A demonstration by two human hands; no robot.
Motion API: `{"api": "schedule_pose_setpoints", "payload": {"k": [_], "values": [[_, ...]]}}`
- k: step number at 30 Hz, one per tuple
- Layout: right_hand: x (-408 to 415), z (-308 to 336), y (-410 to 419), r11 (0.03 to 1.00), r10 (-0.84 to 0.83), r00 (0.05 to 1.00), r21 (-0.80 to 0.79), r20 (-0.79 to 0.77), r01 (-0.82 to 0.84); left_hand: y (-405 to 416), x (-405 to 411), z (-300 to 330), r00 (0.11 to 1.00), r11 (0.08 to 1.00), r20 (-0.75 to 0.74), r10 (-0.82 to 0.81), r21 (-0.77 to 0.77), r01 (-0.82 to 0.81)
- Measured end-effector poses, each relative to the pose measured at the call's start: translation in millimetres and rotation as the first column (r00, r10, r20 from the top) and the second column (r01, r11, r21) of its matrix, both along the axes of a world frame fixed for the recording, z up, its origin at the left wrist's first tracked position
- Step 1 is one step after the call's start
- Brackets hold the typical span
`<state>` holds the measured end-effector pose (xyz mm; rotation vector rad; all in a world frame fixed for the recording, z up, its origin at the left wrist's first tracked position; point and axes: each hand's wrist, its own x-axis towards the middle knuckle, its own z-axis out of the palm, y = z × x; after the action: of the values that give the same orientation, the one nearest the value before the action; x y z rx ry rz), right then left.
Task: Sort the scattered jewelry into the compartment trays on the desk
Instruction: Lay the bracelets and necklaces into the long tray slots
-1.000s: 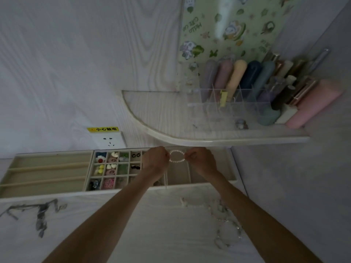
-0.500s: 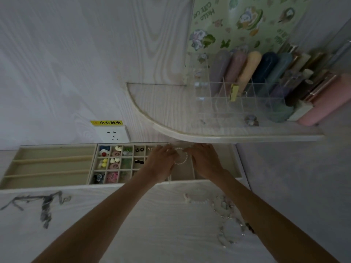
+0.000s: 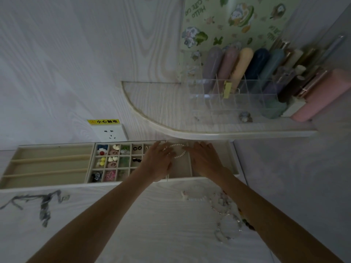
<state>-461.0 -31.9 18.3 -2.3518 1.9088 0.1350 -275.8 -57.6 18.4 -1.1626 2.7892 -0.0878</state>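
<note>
A white pearl bracelet (image 3: 178,151) lies in a wide compartment of the right beige tray (image 3: 180,170). My left hand (image 3: 157,162) and my right hand (image 3: 205,160) rest flat on either side of it, fingers spread, fingertips touching the beads. The middle grid tray (image 3: 124,168) holds small colourful earrings and charms. The left tray (image 3: 47,162) has long slots. Several clear and pastel bead bracelets (image 3: 227,217) lie scattered on the desk under my right forearm. A dark cord necklace (image 3: 43,205) lies at the desk's left.
A curved white shelf (image 3: 209,132) overhangs the trays' far edge. On it stands a clear acrylic organizer (image 3: 233,97) with pastel cases and bottles. A wall socket (image 3: 110,132) with a yellow label sits behind the grid tray.
Both hands lowered the pearl bracelet from above the tray into the wide compartment, and their fingers have spread flat around it.
</note>
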Motion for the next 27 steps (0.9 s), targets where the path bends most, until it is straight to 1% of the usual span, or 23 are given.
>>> {"api": "schedule_pose_setpoints", "payload": {"k": [2,4,5,9,10,12,13,15,17,18,19,21,23,25,27], "values": [[-2.2,0.5,8.3,0.999,0.039,0.999,-0.006,-0.034,-0.039,4.5,-1.9,0.4,1.0,1.0,0.019,0.003,0.013,-0.003],[-5.8,-1.4,13.3,0.998,0.055,0.995,-0.005,-0.083,-0.055,4.9,-3.0,2.5,0.994,0.997,0.111,0.013,0.074,-0.021],[-7.1,-2.1,15.5,0.999,0.051,0.994,0.0,-0.1,-0.052,5.1,-4.3,5.7,0.989,0.996,0.148,0.021,0.081,-0.033],[-6.5,0.0,16.7,0.999,0.041,0.991,0.026,-0.127,-0.038,4.6,-7.9,7.5,0.981,0.998,0.193,0.033,0.052,-0.044],[-5.2,1.4,16.6,0.999,0.041,0.991,0.034,-0.124,-0.037,4.6,-7.0,5.7,0.983,0.998,0.177,0.036,0.048,-0.046],[-4.8,9.3,19.3,0.996,0.035,0.996,0.085,-0.084,-0.028,9.8,-4.5,8.7,0.999,1.0,0.043,0.013,0.006,-0.013],[-5.8,14.4,22.5,0.993,0.008,1.0,0.117,-0.02,-0.006,14.2,-3.9,12.6,0.998,0.999,-0.064,0.008,-0.033,-0.01],[-9.8,24.4,35.4,0.98,-0.077,0.98,0.197,0.183,0.041,30.6,-2.6,18.5,0.962,0.998,-0.274,0.013,-0.059,-0.03],[-15.7,29.6,57.9,0.977,-0.11,0.929,0.209,0.354,0.036,53.6,-3.4,18.9,0.901,0.998,-0.429,0.066,0.022,-0.063],[-17.6,28.1,70.5,0.979,-0.107,0.911,0.202,0.399,0.026,65.3,-4.6,19.8,0.88,0.993,-0.464,0.105,0.104,-0.063],[-18.9,26.3,82.2,0.978,-0.102,0.906,0.207,0.411,0.016,76.8,-5.1,20.0,0.873,0.979,-0.468,0.139,0.2,-0.048],[-18.4,15.4,101.0,0.97,-0.082,0.936,0.243,0.342,-0.004,95.0,-4.9,12.8,0.901,0.931,-0.405,0.158,0.364,0.0],[-17.4,-0.6,113.8,0.977,-0.048,0.957,0.211,0.287,-0.014,110.8,-6.7,4.2,0.934,0.884,-0.318,0.164,0.467,0.004],[-15.4,-10.5,124.9,0.991,-0.039,0.957,0.136,0.287,-0.001,121.2,-8.4,-1.9,0.949,0.882,-0.276,0.151,0.471,-0.003],[-14.6,-20.5,131.2,0.998,-0.007,0.955,0.055,0.296,-0.009,125.3,-7.1,-7.2,0.947,0.909,-0.289,0.14,0.418,-0.007]]}}
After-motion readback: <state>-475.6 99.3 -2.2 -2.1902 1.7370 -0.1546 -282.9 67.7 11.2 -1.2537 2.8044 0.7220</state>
